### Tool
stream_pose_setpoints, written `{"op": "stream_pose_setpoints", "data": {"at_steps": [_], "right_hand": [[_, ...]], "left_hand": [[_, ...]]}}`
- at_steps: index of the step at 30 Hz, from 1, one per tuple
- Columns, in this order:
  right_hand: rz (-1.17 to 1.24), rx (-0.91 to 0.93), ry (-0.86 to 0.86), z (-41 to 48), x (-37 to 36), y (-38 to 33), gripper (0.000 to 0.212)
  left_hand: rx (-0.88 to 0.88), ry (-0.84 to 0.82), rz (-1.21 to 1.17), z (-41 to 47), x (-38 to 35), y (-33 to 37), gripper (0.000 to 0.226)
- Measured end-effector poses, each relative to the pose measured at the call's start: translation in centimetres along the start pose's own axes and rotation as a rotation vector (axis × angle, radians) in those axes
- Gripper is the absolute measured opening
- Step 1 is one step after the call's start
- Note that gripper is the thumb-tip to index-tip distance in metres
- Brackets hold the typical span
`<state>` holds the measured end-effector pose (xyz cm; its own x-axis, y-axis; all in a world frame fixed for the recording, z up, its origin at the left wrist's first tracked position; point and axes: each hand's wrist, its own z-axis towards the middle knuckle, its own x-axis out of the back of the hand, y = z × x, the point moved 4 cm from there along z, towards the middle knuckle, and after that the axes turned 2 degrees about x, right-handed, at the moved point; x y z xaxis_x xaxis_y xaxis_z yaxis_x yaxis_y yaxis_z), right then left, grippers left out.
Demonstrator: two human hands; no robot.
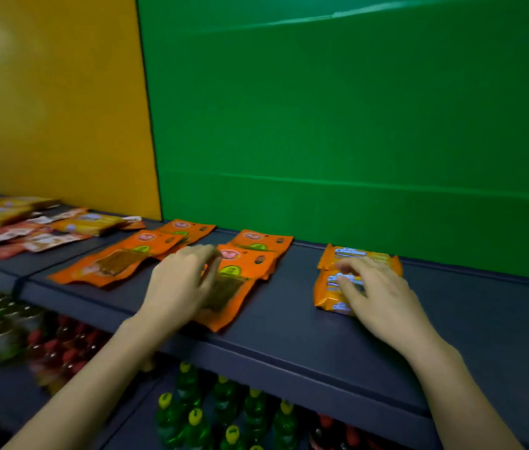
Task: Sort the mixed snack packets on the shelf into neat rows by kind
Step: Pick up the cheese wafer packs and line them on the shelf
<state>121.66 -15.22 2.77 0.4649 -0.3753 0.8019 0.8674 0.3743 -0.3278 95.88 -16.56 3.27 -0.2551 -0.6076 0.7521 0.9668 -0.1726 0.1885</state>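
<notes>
Several flat orange pouches lie on the dark shelf (289, 323). My left hand (178, 284) rests with loosely bent fingers on the nearest orange pouch (240, 277); the frame is blurred there. Another orange pouch (117, 261) lies to its left, and two more orange pouches (261, 240) sit behind. On the right, two orange biscuit packs (329, 280) lie one behind the other. My right hand (377, 290) lies on them with spread fingers touching their tops.
A mixed pile of small red, white and yellow packets (45, 227) lies at the far left of the shelf. Green and yellow wall panels rise behind. Below the shelf stand rows of green bottles (224, 410) and red-capped bottles (61, 349).
</notes>
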Motion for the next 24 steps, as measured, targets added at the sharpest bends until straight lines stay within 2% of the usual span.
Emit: {"op": "stream_pose_setpoints", "data": {"at_steps": [3,7,14,18,24], "right_hand": [[0.061,0.136,-0.014,0.8,-2.3,-3.9,0.028],[0.103,0.285,-0.051,1.5,-5.3,-10.6,0.030],[0.207,0.472,-0.126,1.3,-11.1,-24.0,0.031],[0.264,0.467,-0.164,1.0,-15.0,-30.9,0.032],[0.291,0.415,-0.179,2.1,-20.3,-39.4,0.032]], "left_hand": [[0.072,-0.009,0.079,-3.6,2.5,-5.4,0.047],[0.226,0.026,0.207,-8.0,6.3,-13.0,0.047],[0.462,0.012,0.352,-16.1,12.9,-25.1,0.022],[0.527,0.008,0.365,-19.9,16.3,-32.1,0.022],[0.511,-0.015,0.344,-21.6,19.5,-41.3,0.022]]}}
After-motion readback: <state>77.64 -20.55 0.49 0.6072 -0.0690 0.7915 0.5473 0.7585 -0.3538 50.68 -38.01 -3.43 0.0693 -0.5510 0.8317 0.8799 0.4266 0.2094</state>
